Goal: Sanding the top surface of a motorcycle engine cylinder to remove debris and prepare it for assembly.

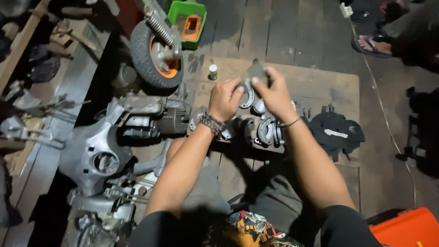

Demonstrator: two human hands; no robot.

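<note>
At 9 o'clock lies a grey scooter body (93,153); its small wheel (155,52) stands at 11 o'clock. Centre: the left hand (224,99) is closed around a curved metal brake shoe (247,94). The right hand (274,93) pinches a dark sheet of sandpaper (257,71) against it, above loose metal parts (267,130) on the cardboard mat (320,82).

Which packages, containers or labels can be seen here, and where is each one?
Green plastic crate with an orange box inside: top centre, beside the wheel.
Small white-capped bottle: on the board, left of the hands.
Orange plastic case: bottom right corner.
White label strip: on the black cloth, right.
</note>
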